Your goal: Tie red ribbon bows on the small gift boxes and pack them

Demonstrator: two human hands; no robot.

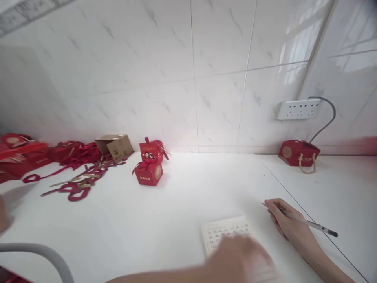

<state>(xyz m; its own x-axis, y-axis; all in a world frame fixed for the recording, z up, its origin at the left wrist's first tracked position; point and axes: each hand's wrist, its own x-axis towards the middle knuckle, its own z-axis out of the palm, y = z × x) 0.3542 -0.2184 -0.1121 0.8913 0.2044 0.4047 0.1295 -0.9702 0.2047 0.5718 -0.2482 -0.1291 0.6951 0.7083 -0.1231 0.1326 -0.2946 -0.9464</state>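
Observation:
My right hand (290, 225) rests on the white table (165, 220) at the lower right, its fingers closed round a thin pen (312, 224) that points left toward a lined sheet with rows of small writing (225, 232). My left hand (240, 257) lies over the near part of that sheet. It is smeared by motion, so its fingers cannot be read. My left forearm runs in from the bottom edge.
Two small red gift boxes (149, 173) stand mid-table, with a brown carton (116, 146), loose red ribbons (76, 173) and more red boxes (17, 155) to the left. A red handled box (299, 154) sits under a wall power strip (299, 109). A grey curved tube (44, 253) is at the lower left.

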